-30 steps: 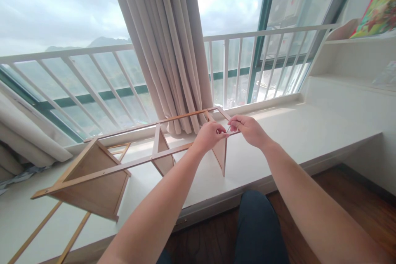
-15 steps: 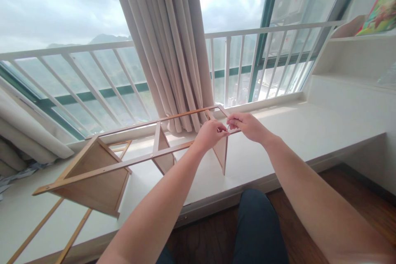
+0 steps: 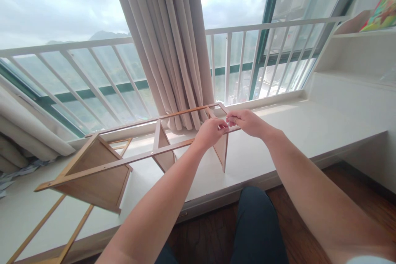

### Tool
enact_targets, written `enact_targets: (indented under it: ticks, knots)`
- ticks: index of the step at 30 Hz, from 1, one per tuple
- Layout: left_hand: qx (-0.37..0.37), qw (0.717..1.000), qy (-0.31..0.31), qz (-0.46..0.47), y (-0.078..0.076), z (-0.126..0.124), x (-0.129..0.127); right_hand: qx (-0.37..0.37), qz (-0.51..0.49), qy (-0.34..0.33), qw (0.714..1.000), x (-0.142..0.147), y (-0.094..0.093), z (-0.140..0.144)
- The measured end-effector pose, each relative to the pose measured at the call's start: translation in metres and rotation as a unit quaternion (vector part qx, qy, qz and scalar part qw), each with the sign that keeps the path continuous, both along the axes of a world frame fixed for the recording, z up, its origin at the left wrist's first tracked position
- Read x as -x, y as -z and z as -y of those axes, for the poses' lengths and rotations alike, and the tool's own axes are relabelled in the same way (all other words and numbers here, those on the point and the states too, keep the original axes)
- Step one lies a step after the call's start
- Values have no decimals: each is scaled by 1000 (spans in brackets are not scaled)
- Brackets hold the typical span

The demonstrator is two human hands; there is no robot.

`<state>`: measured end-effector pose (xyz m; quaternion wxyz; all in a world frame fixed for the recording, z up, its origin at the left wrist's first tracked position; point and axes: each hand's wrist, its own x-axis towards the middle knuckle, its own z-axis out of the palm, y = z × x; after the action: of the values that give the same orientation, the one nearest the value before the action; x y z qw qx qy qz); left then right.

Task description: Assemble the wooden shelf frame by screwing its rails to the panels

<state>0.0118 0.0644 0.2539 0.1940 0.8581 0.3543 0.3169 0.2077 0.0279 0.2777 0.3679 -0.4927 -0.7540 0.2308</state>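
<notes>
The wooden rack lay on the sill, curtain behind it, loose rails at its left, shelf far right.

no readable text, no labels, brands or numbers anywhere, colourful item on shelf too blurred to read

The wooden rack is light brown, the window seat and the railing are white, the curtain is pale beige with no pattern, the window frame is dark green, and the floor is dark brown.
</notes>
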Motion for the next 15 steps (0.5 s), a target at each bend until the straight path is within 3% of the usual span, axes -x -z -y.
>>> enact_targets:
  ticks: [15]
  knots:
    - [6,1000,12,5,0,0,2,-14,16,58,998,3,-3,6]
